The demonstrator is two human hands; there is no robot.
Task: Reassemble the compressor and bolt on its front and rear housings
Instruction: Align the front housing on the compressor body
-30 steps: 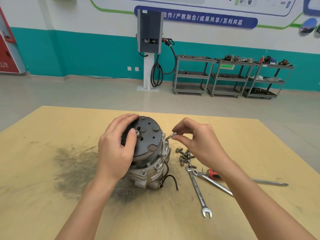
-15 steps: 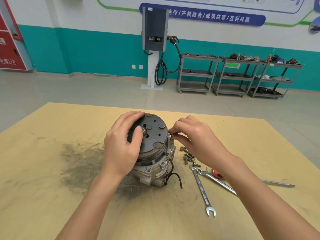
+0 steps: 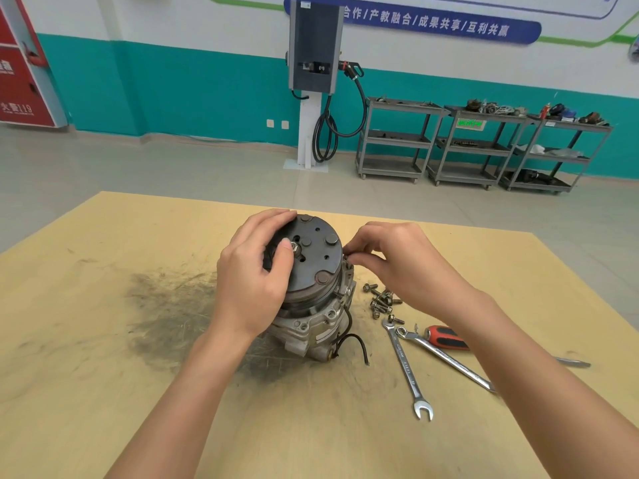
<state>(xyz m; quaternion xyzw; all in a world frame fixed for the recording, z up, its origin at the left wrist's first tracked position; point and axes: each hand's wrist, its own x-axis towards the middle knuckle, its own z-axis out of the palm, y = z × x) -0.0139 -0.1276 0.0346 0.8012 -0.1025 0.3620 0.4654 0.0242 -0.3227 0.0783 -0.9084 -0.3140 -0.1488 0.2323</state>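
The compressor point(image 3: 311, 316) stands on end on the wooden table point(image 3: 103, 375), its dark clutch plate point(image 3: 313, 257) facing up. My left hand point(image 3: 252, 278) grips the left side of the clutch pulley, thumb near the centre nut. My right hand point(image 3: 404, 267) pinches a bolt point(image 3: 346, 258) at the right edge of the housing, just beside the pulley; most of the bolt is hidden by my fingertips. Several loose bolts point(image 3: 380, 300) lie on the table to the right of the compressor.
Two combination wrenches point(image 3: 409, 368) and a red-handled screwdriver point(image 3: 446, 337) lie right of the compressor. A black wire point(image 3: 352, 344) hangs from its body. A dark grease smear point(image 3: 166, 305) marks the table at left. Shelf carts point(image 3: 477, 146) stand far behind.
My right hand has carried the bolt leftward and down from mid-air to the housing's right edge. My left hand stays gripping the pulley.
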